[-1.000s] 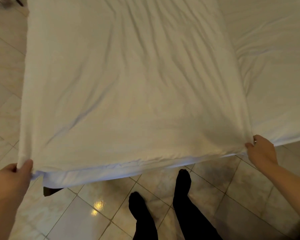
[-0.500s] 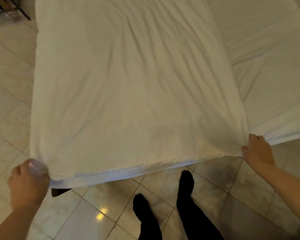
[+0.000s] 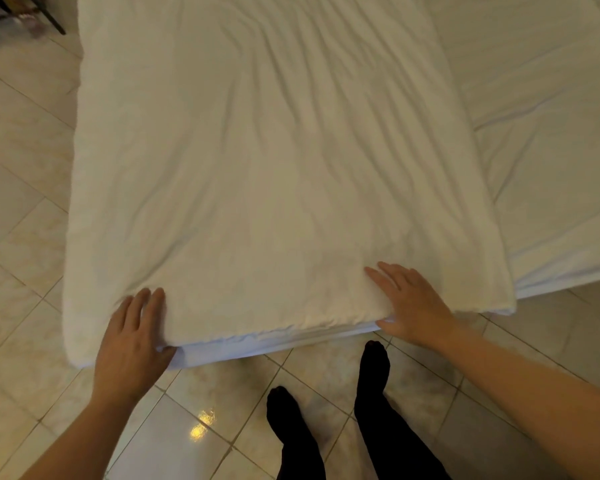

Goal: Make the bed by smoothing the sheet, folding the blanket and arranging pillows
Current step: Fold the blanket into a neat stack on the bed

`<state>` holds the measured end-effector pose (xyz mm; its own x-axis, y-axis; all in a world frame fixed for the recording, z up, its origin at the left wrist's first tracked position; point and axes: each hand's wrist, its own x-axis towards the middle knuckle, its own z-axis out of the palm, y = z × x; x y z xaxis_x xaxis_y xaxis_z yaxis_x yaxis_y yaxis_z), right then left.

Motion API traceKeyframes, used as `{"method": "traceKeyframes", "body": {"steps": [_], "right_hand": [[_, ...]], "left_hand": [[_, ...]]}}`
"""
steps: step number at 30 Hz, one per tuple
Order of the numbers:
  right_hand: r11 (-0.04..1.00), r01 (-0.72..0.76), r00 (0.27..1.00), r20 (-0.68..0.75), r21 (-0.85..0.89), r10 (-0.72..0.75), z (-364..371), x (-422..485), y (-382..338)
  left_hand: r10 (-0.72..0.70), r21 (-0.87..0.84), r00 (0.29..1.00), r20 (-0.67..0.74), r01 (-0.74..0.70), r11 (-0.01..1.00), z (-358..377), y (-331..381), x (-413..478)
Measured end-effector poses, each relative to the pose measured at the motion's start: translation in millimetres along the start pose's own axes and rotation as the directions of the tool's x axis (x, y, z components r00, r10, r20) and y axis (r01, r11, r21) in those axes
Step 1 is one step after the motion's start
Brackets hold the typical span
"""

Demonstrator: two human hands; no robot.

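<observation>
Blanket [image 3: 257, 168]: white and creased, lying flat from my view, its near edge right in front of the person
Left hand [image 3: 132, 341]: flat on the near edge toward the left corner, fingers straight and together (thumb at the hem)
Right hand [image 3: 409, 303]: flat on the same edge further right, fingers slightly spread
Sheet [image 3: 551, 150]: uncovered, right of the blanket
Floor [image 3: 32, 306]: glossy tiles, two black-socked feet [image 3: 371, 368]
</observation>
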<state>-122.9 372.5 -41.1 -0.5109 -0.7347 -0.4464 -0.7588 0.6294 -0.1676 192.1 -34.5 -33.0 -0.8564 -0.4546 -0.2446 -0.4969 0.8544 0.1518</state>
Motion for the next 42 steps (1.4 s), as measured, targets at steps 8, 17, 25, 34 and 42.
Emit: {"method": "traceKeyframes", "body": {"steps": [8, 17, 25, 34, 42], "right_hand": [[0.998, -0.067, 0.996, -0.062, 0.002, 0.067, 10.9, 26.9, -38.0], [0.986, -0.167, 0.985, 0.045, -0.008, 0.167, 18.7, 34.0, -56.8], [0.979, -0.199, 0.98, 0.005, 0.048, 0.199, 14.7, 38.0, -62.4], [0.967, -0.245, 0.969, 0.014, -0.07, 0.247, 11.4, 54.8, -82.3], [0.967, -0.201, 0.979, -0.053, -0.157, 0.194, -0.2, 49.9, -45.3]], "left_hand": [[-0.123, -0.054, 0.992, -0.04, 0.121, 0.991, 11.5, -3.0, 18.6], [-0.275, -0.103, 0.961, 0.025, 0.276, 0.955, -18.0, -7.0, 50.2], [-0.328, -0.023, 0.943, 0.06, 0.33, 0.944, -19.1, -15.6, 63.2], [-0.359, -0.087, 0.925, 0.126, 0.371, 0.924, -27.5, -32.1, 101.7], [-0.297, -0.13, 0.954, 0.032, 0.298, 0.946, -17.4, -21.3, 79.8]]}}
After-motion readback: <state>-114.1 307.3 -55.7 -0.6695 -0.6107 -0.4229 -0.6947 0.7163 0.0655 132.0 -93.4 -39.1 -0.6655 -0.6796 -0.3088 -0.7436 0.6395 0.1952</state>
